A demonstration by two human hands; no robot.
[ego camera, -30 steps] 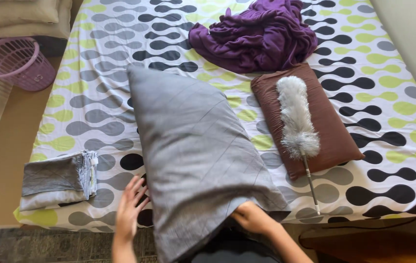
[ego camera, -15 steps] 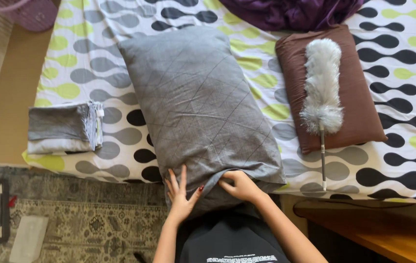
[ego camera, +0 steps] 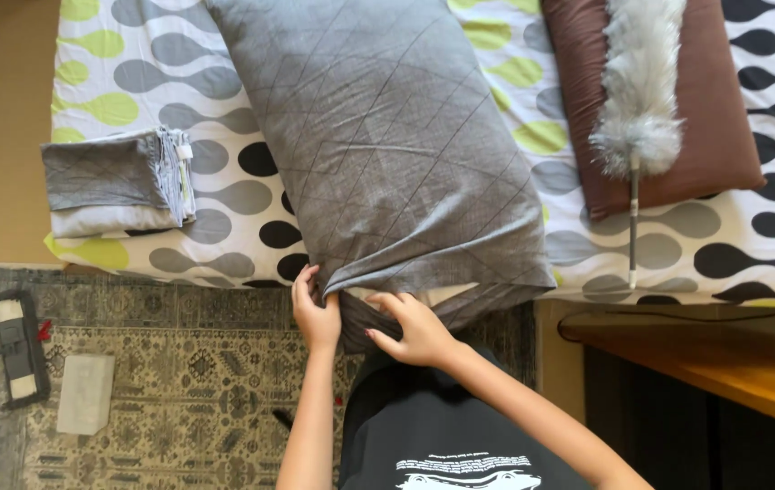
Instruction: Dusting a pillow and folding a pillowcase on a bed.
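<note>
Both hands' curled fingers point(ego camera: 387, 304) on grey pillowcase point(ego camera: 387, 154) opening

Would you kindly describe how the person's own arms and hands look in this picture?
Both forearms are bare, with no sleeves, gloves, watch or bracelets showing. The right hand has dark red painted nails; the left hand's nails cannot be made out. A dark top with pale print covers the torso.

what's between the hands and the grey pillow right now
Nothing visible. The left hand and right hand are both already on the open end of the grey pillow at the bed's near edge; the duster and folded cloth lie off to the sides.
</note>
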